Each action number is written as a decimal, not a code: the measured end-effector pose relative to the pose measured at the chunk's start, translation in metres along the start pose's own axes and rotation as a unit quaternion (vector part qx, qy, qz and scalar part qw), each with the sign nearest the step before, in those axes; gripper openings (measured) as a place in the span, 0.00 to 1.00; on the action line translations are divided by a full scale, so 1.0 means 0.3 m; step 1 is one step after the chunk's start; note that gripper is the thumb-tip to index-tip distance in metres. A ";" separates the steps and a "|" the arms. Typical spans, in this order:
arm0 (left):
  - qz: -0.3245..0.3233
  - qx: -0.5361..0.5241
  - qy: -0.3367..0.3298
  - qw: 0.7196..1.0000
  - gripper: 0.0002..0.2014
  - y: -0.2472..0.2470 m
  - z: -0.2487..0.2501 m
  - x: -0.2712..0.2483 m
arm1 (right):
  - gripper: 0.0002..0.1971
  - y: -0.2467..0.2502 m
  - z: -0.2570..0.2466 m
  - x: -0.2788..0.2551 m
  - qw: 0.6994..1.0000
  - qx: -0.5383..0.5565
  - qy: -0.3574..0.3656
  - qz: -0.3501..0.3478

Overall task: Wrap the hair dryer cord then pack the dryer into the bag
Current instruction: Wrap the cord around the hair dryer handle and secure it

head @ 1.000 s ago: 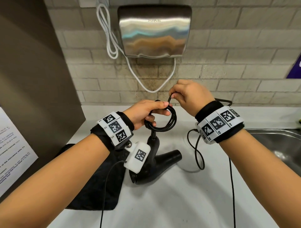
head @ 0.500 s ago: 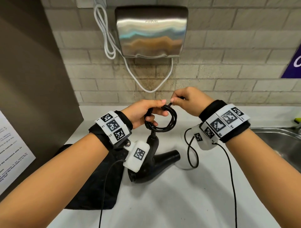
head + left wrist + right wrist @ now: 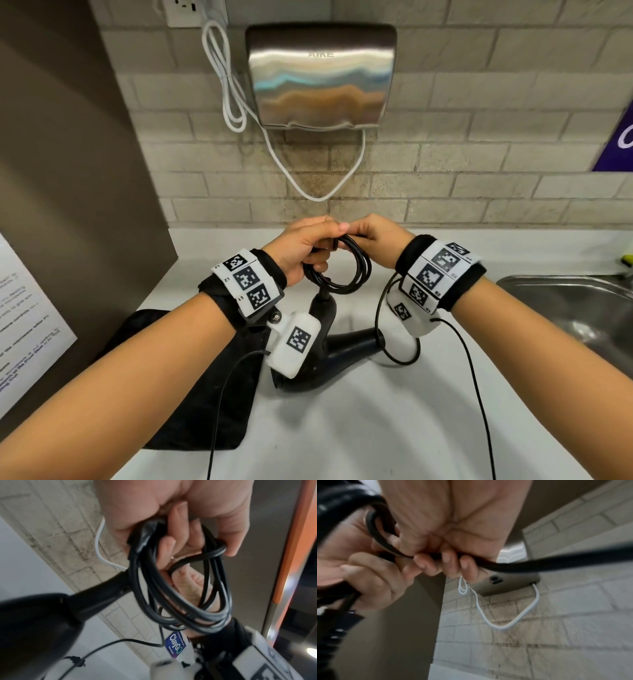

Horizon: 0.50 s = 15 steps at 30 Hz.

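Observation:
A black hair dryer (image 3: pixel 329 356) lies on the white counter (image 3: pixel 376 428), handle pointing up toward my hands. Its black cord (image 3: pixel 346 274) is gathered in several loops above the handle. My left hand (image 3: pixel 301 250) grips the coil, fingers curled through the loops (image 3: pixel 181 585). My right hand (image 3: pixel 373 240) meets it from the right and pinches a strand of the cord (image 3: pixel 496 564) at the top of the coil. The free cord (image 3: pixel 390 339) trails from there down to the counter. A flat black bag (image 3: pixel 191 383) lies on the counter under my left forearm.
A steel hand dryer (image 3: pixel 320 73) with a white cable (image 3: pixel 233 99) hangs on the tiled wall behind. A steel sink (image 3: pixel 582 315) sits at the right. A brown partition (image 3: pixel 68 171) with a printed sheet (image 3: pixel 24 318) stands on the left.
My right hand has come down and left with the cord, meeting the left hand at the coil's top. The slack loop on the counter has shortened.

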State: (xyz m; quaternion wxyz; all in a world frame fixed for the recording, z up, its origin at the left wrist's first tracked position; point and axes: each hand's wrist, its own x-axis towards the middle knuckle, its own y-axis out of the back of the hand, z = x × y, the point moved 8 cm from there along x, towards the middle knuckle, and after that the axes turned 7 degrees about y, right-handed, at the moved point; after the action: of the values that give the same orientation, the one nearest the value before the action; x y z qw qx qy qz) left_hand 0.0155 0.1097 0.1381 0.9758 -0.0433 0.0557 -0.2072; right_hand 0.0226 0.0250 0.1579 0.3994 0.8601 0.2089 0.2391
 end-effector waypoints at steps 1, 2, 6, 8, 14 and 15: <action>0.003 0.003 -0.002 1.000 0.08 -0.001 0.002 -0.001 | 0.10 0.012 -0.007 0.006 1.000 -0.017 0.005 0.008; 0.005 0.011 -0.006 1.000 0.07 -0.002 0.004 -0.002 | 0.11 0.029 -0.015 0.011 0.999 -0.033 0.011 0.017; 0.016 0.046 -0.013 0.999 0.10 -0.008 0.009 -0.004 | 0.09 0.123 -0.049 0.016 0.992 -0.109 0.029 0.051; 0.020 0.056 -0.008 0.998 0.10 -0.014 0.010 -0.004 | 0.09 0.157 -0.065 0.011 0.984 -0.165 0.032 0.055; -0.004 0.131 -0.020 0.991 0.07 -0.042 0.025 -0.005 | 0.09 0.208 -0.119 -0.034 0.968 -0.234 0.031 0.088; -0.004 0.136 -0.022 0.991 0.07 -0.040 0.028 -0.005 | 0.09 0.208 -0.123 -0.042 0.966 -0.241 0.026 0.093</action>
State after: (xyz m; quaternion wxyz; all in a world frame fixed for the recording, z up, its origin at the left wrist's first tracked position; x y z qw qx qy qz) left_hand 0.0104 0.0999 0.1479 0.9728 0.0846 0.0057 -0.2154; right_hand 0.0017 0.0026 0.2249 0.5652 0.7478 0.0743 0.3403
